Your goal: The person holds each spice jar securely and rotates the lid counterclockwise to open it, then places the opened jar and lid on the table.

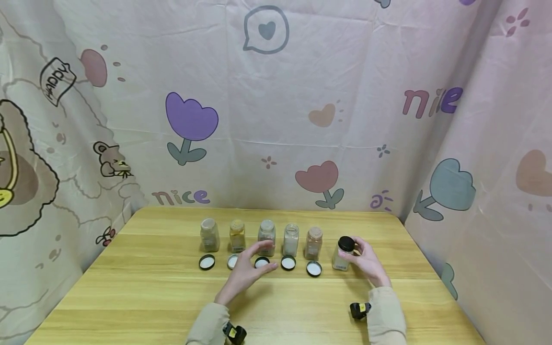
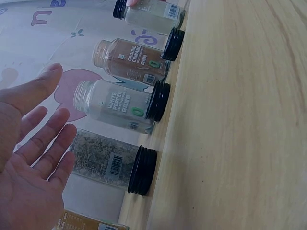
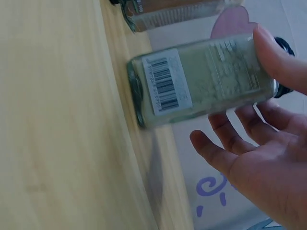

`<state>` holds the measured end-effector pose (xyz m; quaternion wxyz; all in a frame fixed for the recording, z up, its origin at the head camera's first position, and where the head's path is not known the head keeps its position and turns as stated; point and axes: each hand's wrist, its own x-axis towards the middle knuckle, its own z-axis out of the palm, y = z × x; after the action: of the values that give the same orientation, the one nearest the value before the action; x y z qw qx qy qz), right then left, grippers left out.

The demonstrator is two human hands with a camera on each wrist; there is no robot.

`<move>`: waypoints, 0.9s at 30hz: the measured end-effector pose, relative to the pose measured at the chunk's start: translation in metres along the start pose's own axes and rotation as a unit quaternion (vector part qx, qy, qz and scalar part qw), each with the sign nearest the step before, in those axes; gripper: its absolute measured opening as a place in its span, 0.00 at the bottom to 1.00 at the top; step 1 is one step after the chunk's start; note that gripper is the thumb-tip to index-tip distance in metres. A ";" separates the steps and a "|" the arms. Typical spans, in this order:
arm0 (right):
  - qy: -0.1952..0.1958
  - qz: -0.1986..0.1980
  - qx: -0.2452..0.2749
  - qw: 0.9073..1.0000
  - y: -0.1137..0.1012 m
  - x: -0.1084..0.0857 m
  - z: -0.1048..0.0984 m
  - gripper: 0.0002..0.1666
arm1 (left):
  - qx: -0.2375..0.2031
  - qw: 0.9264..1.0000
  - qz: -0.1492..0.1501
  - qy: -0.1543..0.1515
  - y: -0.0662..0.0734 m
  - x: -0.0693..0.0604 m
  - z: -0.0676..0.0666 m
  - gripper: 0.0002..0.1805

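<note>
My right hand [image 1: 368, 263] grips a square glass spice jar [image 1: 340, 262] at the right end of a row, thumb and fingers around its upper part. Its black lid [image 1: 346, 243] is on, and pale contents and a barcode label show in the right wrist view. With fingers spread, my left hand [image 1: 245, 274] hovers before the middle of the row, holding nothing. Near it stand an uncapped white pepper jar [image 2: 112, 101], a ground cinnamon jar [image 2: 135, 60] and a jar of greyish flakes [image 2: 98, 154]. A black lid [image 1: 261, 262] is partly hidden behind the left hand.
Further left in the row are a yellow-filled jar [image 1: 237, 237] and a greyish-green one [image 1: 209, 235]. Several black-rimmed lids, such as the leftmost lid [image 1: 207, 262], lie white side up before the jars. A patterned curtain [image 1: 267, 96] borders the wooden table [image 1: 302, 306].
</note>
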<state>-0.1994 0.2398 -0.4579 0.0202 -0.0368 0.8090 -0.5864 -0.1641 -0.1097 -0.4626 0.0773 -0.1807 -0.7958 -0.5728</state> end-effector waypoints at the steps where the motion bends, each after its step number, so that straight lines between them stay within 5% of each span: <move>1: -0.004 -0.005 -0.003 1.000 0.000 0.000 -0.001 0.33 | 0.001 1.000 0.000 0.001 0.000 0.000 0.000 0.32; 27: -0.165 -0.072 -0.023 0.983 0.007 -0.006 -0.014 0.34 | 0.003 1.000 -0.005 0.002 -0.002 0.000 0.000 0.31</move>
<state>-0.1944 0.2555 -0.4601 0.1102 -0.1921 0.8030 -0.5533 -0.1650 -0.1106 -0.4643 0.0764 -0.1757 -0.7982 -0.5711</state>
